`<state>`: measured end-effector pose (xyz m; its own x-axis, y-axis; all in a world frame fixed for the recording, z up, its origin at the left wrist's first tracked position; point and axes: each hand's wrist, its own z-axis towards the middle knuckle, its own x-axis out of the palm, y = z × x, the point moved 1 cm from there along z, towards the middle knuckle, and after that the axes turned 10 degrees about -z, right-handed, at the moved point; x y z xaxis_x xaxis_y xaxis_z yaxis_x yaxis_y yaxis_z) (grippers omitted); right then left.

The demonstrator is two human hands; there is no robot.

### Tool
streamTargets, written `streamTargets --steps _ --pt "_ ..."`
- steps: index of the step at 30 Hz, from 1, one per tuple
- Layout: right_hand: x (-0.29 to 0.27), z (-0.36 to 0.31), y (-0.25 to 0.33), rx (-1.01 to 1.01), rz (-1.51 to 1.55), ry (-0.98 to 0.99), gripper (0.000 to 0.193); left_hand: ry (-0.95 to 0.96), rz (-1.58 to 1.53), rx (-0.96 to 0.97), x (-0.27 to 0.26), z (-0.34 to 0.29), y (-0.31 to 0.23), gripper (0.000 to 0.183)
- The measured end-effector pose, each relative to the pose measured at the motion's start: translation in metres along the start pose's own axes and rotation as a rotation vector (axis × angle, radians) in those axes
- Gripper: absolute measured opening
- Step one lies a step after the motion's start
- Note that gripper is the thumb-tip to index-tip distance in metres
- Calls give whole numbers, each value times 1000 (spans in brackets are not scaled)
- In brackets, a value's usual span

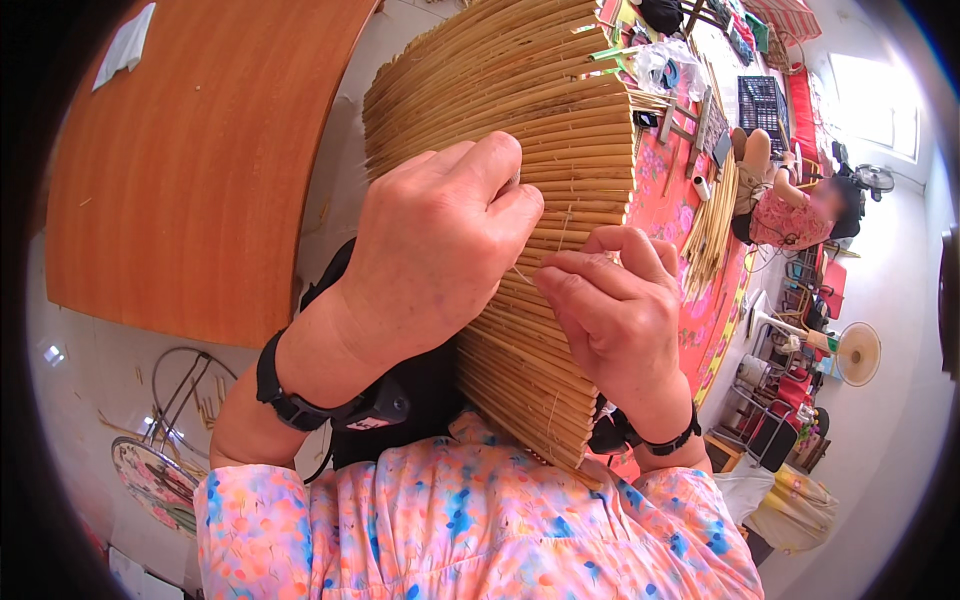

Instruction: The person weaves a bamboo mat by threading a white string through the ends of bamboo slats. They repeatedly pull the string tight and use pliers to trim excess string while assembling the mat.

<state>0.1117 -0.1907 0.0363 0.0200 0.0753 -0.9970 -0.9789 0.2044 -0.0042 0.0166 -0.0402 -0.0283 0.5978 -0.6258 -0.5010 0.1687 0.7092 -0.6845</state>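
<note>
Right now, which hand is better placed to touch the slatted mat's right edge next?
Probably the right hand: it appears directly over that edge of the slatted mat, its fingers turned inward. The left hand sits farther left, toward the mat's opposite side.

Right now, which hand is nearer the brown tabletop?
Left: the left hand is over the slatted mat, on the side toward the brown tabletop; the right hand is farther away, at the mat's right edge.

Bright daylight glares from the window [874,107]; edges bend into black.
</note>
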Motion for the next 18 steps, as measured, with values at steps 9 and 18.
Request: streamTargets --steps 9,18 --pt "1 -1 -1 -1 11 -12 17 -2 19 5 1 0 2 20" --pt "1 -1 -1 0 8 -12 16 0 10 1 0 1 2 22"
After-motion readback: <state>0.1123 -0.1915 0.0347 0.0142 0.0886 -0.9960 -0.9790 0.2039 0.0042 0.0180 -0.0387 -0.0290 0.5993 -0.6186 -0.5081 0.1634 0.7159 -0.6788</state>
